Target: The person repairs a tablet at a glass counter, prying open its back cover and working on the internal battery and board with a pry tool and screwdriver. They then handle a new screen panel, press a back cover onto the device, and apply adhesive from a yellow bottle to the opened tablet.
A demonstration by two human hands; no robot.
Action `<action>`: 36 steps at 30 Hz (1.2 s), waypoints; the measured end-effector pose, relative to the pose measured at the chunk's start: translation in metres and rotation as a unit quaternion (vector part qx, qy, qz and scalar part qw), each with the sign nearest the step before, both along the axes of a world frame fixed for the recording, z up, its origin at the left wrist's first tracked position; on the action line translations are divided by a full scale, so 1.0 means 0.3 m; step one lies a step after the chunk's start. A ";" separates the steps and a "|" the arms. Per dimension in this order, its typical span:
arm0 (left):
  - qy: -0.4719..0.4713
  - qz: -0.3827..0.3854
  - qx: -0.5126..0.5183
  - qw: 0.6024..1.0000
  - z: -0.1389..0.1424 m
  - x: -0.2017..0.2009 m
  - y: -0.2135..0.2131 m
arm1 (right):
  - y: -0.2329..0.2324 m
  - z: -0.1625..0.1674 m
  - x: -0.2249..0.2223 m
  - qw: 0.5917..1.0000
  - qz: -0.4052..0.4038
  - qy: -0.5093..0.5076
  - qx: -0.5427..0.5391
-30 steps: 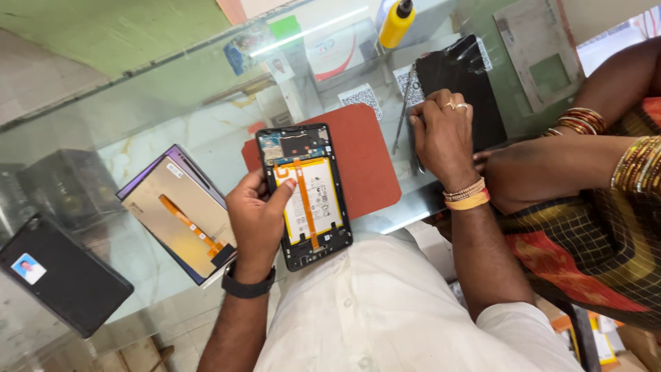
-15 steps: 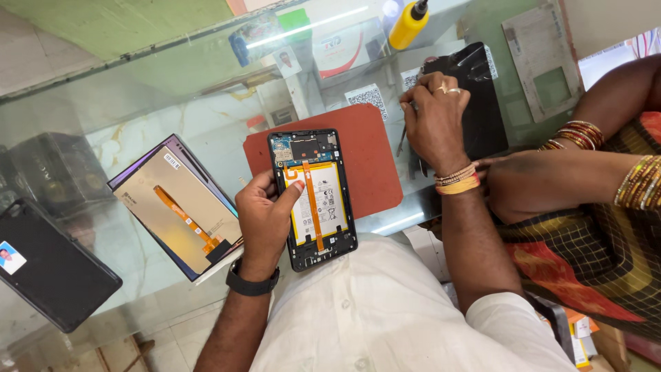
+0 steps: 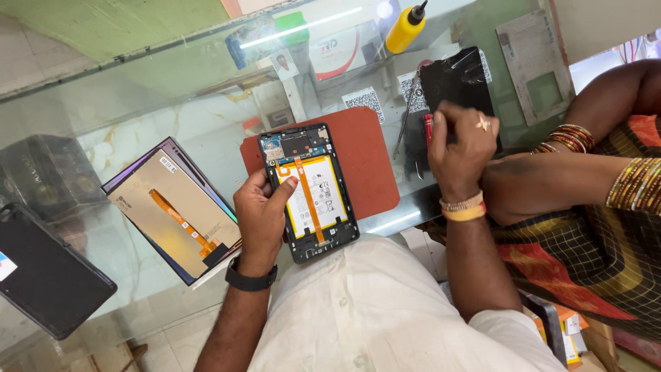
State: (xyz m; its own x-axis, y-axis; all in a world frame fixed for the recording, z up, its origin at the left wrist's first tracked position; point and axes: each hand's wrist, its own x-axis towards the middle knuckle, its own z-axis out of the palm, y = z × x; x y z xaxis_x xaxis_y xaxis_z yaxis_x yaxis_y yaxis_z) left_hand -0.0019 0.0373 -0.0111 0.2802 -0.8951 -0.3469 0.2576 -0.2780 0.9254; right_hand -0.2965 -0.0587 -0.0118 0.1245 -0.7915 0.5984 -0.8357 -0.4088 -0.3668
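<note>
My left hand (image 3: 264, 219) holds an opened tablet (image 3: 310, 191) by its left edge, thumb across the white battery and orange flex cable. The tablet rests over the near edge of a red mat (image 3: 365, 155) on the glass counter. My right hand (image 3: 460, 146) is closed around a red-handled screwdriver (image 3: 428, 128) just right of the mat, next to a black panel (image 3: 458, 79) and metal tweezers (image 3: 405, 117).
A detached screen (image 3: 175, 217) lies face down left of the tablet. A black device (image 3: 45, 275) sits at the far left. A yellow bottle (image 3: 405, 27) and small boxes stand at the back. Another person's bangled arms (image 3: 585, 176) rest on the counter at right.
My right hand has closed on the red-handled screwdriver by the black panel. The tablet stays in my left hand; the view has shifted slightly.
</note>
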 end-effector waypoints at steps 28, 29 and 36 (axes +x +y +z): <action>-0.150 -0.041 -0.054 0.986 -0.111 -0.007 0.051 | 0.118 -0.030 0.029 0.985 -0.039 0.055 0.158; -0.158 -0.041 -0.037 0.986 -0.110 -0.004 0.055 | 0.105 -0.029 0.041 0.983 -0.038 0.061 0.166; -0.211 -0.052 0.010 0.976 -0.066 0.017 0.064 | 0.034 0.005 0.108 0.957 -0.080 0.111 0.256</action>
